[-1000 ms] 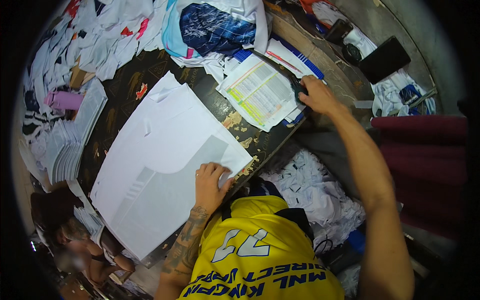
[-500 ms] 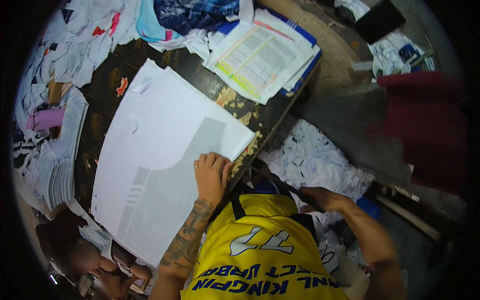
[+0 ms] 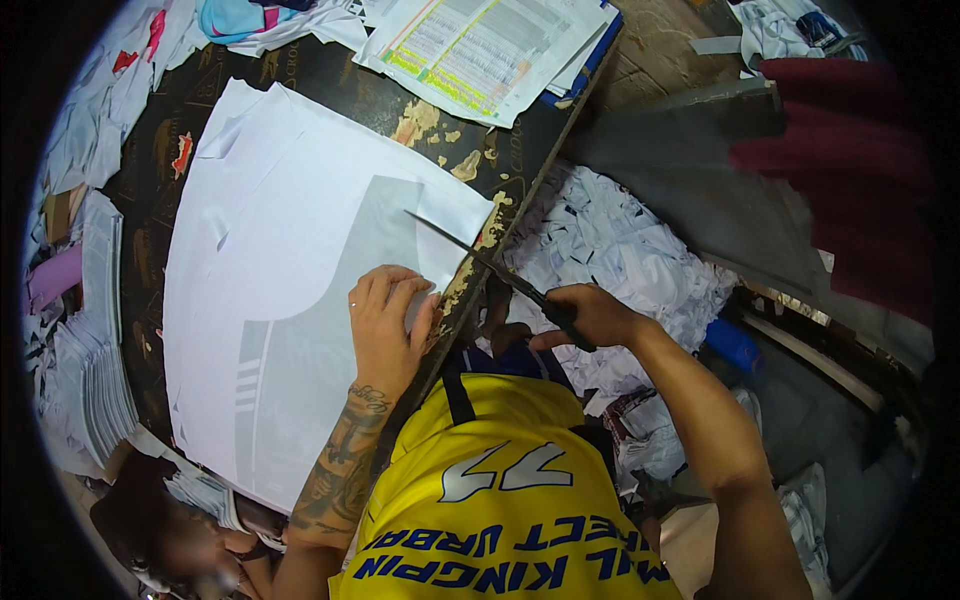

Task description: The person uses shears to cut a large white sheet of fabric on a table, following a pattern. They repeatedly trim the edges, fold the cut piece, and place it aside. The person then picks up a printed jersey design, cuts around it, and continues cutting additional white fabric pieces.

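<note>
Pressing flat on the near corner of the big white sheet (image 3: 290, 270), the left hand (image 3: 385, 325) lies just left of the frame's centre, fingers spread and laid down on the paper rather than curled round anything. That sheet, printed with a grey curved panel and a few stripes, covers most of the dark tabletop (image 3: 300, 75) and runs from the upper left of the frame down toward the lower left; its right corner ends close to the table's chipped edge, just above the left hand's fingertips.

To the right of centre the right hand (image 3: 590, 315) is closed round the handles of a pair of scissors (image 3: 490, 265). Their long axis slants from that hand up and leftward, the blade tip lying over the sheet's right corner, just above the left hand. So the paper lies to the left of both hands, the left hand already on it and the right hand off the table's edge, reaching it only through the blades. Whether the blades are parted I cannot tell

Below the table's edge, at centre right, lies a heap of white paper scraps (image 3: 620, 240), and a stack of printed tables (image 3: 480, 45) sits at the top centre
</note>
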`<state>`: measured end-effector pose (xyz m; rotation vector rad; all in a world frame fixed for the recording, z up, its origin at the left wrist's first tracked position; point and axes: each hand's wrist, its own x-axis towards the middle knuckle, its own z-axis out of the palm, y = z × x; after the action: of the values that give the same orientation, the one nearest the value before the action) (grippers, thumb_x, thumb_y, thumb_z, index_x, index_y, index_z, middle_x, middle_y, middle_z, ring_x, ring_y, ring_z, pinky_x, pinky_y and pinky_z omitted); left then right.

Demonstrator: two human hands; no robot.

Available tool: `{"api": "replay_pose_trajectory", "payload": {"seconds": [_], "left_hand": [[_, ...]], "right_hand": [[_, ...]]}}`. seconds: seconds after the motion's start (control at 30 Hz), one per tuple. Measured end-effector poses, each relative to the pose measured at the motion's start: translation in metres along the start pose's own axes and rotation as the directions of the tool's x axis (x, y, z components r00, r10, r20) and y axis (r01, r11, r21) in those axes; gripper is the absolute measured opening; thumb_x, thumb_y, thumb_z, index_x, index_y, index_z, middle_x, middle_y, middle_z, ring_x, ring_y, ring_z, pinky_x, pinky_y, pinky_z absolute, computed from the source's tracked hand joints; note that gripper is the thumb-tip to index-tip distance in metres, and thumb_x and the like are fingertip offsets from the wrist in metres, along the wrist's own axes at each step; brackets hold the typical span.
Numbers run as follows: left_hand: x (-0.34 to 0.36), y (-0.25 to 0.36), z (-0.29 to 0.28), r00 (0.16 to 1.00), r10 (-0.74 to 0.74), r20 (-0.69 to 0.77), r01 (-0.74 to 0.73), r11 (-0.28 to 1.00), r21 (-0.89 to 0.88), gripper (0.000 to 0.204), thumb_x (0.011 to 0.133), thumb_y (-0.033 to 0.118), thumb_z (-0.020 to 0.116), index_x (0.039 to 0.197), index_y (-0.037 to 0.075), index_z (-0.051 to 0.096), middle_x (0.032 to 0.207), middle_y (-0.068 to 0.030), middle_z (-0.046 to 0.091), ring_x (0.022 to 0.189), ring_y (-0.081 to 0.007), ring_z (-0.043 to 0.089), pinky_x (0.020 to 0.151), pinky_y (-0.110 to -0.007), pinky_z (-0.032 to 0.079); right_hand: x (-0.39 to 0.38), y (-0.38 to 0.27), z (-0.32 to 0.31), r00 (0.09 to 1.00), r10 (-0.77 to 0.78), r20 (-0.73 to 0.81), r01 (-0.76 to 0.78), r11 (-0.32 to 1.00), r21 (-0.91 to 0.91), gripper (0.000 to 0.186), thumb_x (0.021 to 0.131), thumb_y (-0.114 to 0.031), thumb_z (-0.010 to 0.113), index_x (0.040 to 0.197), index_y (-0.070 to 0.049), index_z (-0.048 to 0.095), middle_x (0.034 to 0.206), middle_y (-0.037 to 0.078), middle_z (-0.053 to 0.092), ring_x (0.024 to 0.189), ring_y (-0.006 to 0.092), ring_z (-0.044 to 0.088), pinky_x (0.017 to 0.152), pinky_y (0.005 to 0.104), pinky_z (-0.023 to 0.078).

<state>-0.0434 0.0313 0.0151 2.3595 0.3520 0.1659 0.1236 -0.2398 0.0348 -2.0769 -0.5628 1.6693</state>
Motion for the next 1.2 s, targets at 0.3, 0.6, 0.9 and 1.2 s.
{"api": "replay_pose_trajectory", "payload": {"seconds": [0.3, 0.6, 0.9, 1.2], "left_hand": [[0.004, -0.017, -0.006, 0.993, 0.069, 0.095, -0.062, 0.995, -0.074, 0.015, 0.095, 0.008, 0.072, 0.11, 0.004, 0.073, 0.122, -0.0092, 0.068, 0.126, -0.0322, 0.06, 0.108, -0.047, 0.042], [0.002, -0.03, -0.008, 0.99, 0.076, 0.122, -0.055, 0.985, -0.164, 0.02, 0.093, 0.001, 0.069, 0.113, 0.003, 0.073, 0.124, -0.0099, 0.069, 0.128, -0.0335, 0.06, 0.111, -0.046, 0.042], [0.005, -0.033, -0.008, 0.992, 0.067, 0.109, -0.042, 0.976, -0.213, 0.027, 0.088, -0.008, 0.061, 0.111, 0.001, 0.072, 0.123, -0.0132, 0.069, 0.127, -0.0361, 0.06, 0.111, -0.047, 0.043], [-0.003, -0.045, -0.002, 0.993, 0.078, 0.087, -0.062, 0.982, -0.179, 0.029, 0.086, -0.003, 0.063, 0.112, 0.004, 0.073, 0.121, -0.0121, 0.07, 0.124, -0.0352, 0.059, 0.106, -0.046, 0.043]], "right_hand": [[-0.01, -0.013, 0.073, 0.975, 0.194, -0.111, -0.147, 0.931, 0.335, 0.054, 0.08, -0.051, 0.096, 0.091, -0.001, 0.077, 0.085, 0.011, 0.076, 0.083, 0.0196, 0.071, 0.08, 0.0358, 0.055], [-0.007, -0.062, 0.139, 0.924, 0.324, -0.205, -0.2, 0.864, 0.463, 0.066, 0.081, -0.061, 0.092, 0.099, 0.001, 0.08, 0.092, 0.014, 0.079, 0.085, 0.0238, 0.074, 0.083, 0.0397, 0.057], [0.017, -0.115, 0.152, 0.909, 0.357, -0.215, -0.166, 0.783, 0.599, 0.06, 0.087, -0.057, 0.089, 0.098, 0.001, 0.081, 0.085, 0.01, 0.078, 0.083, 0.0159, 0.072, 0.08, 0.0359, 0.055], [0.044, -0.111, 0.134, 0.908, 0.319, -0.272, -0.102, 0.797, 0.595, 0.047, 0.093, -0.048, 0.087, 0.093, -0.002, 0.078, 0.079, 0.002, 0.071, 0.069, 0.0101, 0.062, 0.064, 0.028, 0.049]]}}
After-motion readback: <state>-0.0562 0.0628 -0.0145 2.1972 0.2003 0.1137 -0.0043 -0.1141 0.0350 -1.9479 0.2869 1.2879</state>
